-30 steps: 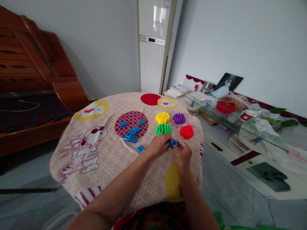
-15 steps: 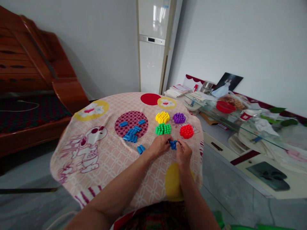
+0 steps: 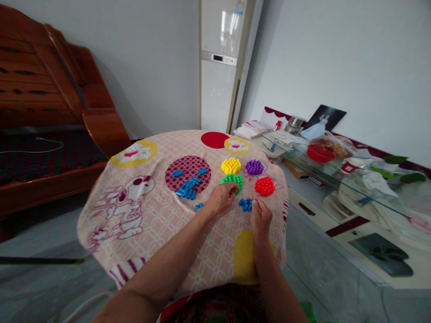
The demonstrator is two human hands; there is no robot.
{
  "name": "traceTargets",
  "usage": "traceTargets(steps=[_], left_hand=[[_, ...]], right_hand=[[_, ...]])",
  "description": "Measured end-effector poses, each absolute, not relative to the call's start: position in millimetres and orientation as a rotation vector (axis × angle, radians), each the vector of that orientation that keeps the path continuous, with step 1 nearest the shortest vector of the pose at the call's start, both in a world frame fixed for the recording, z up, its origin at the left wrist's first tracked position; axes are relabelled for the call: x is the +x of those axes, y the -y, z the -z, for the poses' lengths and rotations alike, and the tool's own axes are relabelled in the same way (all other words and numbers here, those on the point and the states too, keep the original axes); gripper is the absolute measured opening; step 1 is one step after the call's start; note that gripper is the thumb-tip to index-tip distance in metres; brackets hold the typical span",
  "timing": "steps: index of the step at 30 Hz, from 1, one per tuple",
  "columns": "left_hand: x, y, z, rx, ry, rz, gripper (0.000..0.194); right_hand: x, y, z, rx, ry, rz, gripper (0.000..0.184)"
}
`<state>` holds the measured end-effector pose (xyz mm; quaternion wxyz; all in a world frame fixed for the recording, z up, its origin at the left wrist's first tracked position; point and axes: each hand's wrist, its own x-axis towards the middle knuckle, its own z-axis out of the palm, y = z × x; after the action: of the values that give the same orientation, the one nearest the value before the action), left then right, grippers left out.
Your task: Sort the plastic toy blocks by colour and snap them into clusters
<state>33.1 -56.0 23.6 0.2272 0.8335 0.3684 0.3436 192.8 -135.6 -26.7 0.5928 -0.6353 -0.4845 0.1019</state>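
Note:
A cluster of small blue knobbed pieces (image 3: 245, 204) stands on the patterned tablecloth (image 3: 161, 233). The fingers of my right hand (image 3: 261, 216) pinch its right edge. To its left, my left hand (image 3: 221, 198) is bent, with thumb and fingers slightly apart and nothing visible in them. It partly covers a green cluster (image 3: 237, 180) of the same knobbed kind. Behind are a yellow cluster (image 3: 231, 165) and a purple cluster (image 3: 255, 167), with a red cluster (image 3: 264, 186) at the right. Several loose blue pieces (image 3: 187, 190) lie left of my hands; my left wrist partly hides others (image 3: 199, 206).
A glass-topped cabinet (image 3: 336, 175) runs along the right wall, holding papers, a red bowl (image 3: 319, 153) and a paper cup (image 3: 349, 167). A wooden sofa (image 3: 40, 103) stands at the left. A tall white cabinet unit (image 3: 218, 89) stands behind the table.
My left hand has let go of the blue cluster and moved slightly left, away from it. My right hand stays at the cluster. The view has shifted a little.

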Motion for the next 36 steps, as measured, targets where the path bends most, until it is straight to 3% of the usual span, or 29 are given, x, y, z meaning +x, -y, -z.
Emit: traceTargets(steps=[7,15,21,29,36], left_hand=[[-26,23,-35,2.140,-1.649,-1.126,0.025],[-108,-10,-22,1.866,-2.200,-0.951,0.050],[-119,-18,-11,1.933,-2.140,-0.693,0.042],[-105,-9,-24,1.877,-2.003,-0.997,0.036],[-43,25,-54,2.084,-1.337,-1.080,0.026]], right_hand=[[193,136,25,-1.489,1.112,-0.252,0.040],[194,136,24,-1.515,1.141,-0.241,0.042],[194,136,25,-1.509,1.150,-0.225,0.042],[193,135,25,-1.495,1.109,-0.267,0.042],[194,135,26,-1.496,1.096,-0.294,0.043]])
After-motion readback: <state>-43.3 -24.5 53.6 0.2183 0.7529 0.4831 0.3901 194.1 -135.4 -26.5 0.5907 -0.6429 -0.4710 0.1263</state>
